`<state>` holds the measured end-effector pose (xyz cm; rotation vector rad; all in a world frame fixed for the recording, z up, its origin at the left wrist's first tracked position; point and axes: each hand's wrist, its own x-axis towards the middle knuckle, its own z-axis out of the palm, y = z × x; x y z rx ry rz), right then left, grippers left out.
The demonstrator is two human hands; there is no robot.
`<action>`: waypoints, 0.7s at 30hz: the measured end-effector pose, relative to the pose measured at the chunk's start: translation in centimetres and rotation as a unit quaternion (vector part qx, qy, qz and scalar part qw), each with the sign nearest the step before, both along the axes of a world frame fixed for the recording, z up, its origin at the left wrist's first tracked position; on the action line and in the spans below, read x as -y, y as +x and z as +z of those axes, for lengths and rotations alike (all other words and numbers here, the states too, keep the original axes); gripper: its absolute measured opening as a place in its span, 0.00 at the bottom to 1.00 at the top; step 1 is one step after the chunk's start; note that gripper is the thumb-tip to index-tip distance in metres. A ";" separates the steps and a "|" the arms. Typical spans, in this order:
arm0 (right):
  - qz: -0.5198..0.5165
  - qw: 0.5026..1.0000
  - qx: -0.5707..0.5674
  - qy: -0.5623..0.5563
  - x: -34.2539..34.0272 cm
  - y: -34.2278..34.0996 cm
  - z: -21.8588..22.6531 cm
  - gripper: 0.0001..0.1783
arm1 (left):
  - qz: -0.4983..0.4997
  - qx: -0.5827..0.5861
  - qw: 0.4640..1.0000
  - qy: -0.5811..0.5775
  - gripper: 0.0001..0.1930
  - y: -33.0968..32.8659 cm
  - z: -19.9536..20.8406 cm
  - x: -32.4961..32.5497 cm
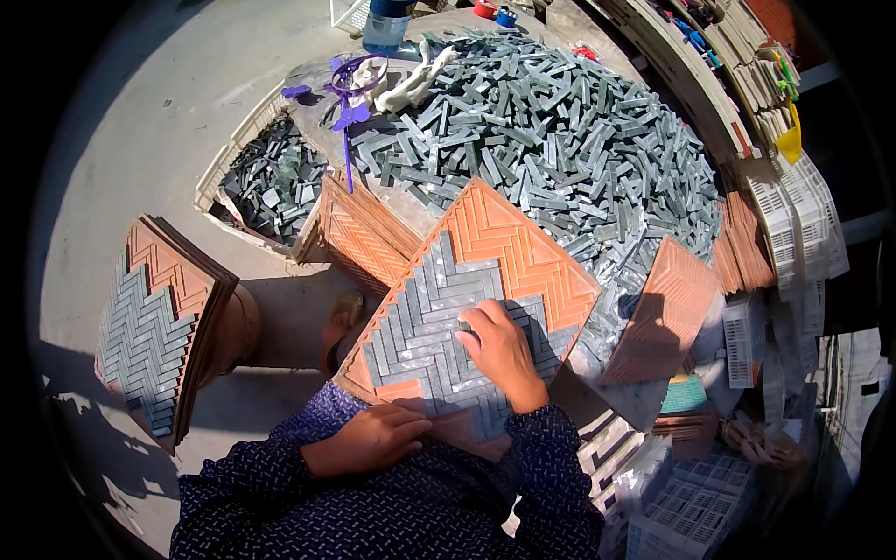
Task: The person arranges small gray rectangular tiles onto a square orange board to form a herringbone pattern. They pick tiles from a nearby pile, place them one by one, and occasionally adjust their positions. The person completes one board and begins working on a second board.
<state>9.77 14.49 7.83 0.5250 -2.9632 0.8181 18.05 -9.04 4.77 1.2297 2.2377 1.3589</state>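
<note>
An orange grooved mould board (485, 219) with a herringbone pattern lies tilted on my lap. Grey tile strips (420, 317) fill much of its middle, while orange grooves show at the upper right and near the bottom corner. My right hand (504, 350) is over the laid strips, thumb and fingers bent in a pinch. A dark grey tile strip (466, 328) shows in part between them; its far end is hidden. My left hand (378, 437) rests on the board's lower edge by the bottom corner, its fingers lying loosely and holding nothing.
Beyond the board, loose grey strips (551, 140) heap on a round table. A white crate (219, 177) holds dark pieces. Boards stack on a stand (245, 327) at left; another orange board (665, 308) leans right. A purple headband (349, 131) and bottle (386, 28) are farther back.
</note>
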 end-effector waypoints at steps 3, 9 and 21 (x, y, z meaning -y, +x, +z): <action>0.005 1.000 0.007 0.014 0.2 -0.7 0.5 0.14 | -0.009 0.000 1.000 0.001 0.20 -0.1 -0.2 -0.1; -0.059 0.993 0.054 -0.084 -0.5 0.6 1.4 0.10 | 0.013 0.008 1.000 0.011 0.20 -0.2 -0.1 0.5; -0.190 0.958 -0.082 -0.199 -2.3 9.2 -2.2 0.11 | -0.008 0.022 1.000 0.003 0.20 -0.4 0.0 0.0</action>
